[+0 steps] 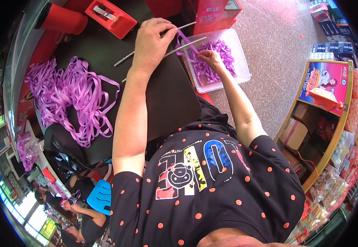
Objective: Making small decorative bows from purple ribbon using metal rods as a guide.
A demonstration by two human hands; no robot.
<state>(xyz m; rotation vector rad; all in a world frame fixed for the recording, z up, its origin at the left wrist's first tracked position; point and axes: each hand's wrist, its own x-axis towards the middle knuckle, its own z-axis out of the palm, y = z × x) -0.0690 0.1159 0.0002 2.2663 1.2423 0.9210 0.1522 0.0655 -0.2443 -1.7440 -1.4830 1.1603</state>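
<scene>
A purple ribbon (188, 42) runs between my two hands, crossing two thin pale rods (187, 44) at the table's right end. Closed in a pinch, my left hand (153, 43) grips the ribbon beside the rods. My right hand (212, 59) pinches the same ribbon farther right, over a clear plastic bin (243, 57). Inside the bin lies a heap of short purple ribbon pieces (224, 49). Left of my left forearm, a large tangled pile of long purple ribbon (78, 101) spreads over the dark table (168, 105).
A red tool with a metal part (111, 17) and a red cylinder (66, 18) lie at the table's far left. Red boxes (205, 16) stand behind the bin. Shelves (310, 123) flank the speckled floor at right. Another person (90, 216) handles purple ribbon at lower left.
</scene>
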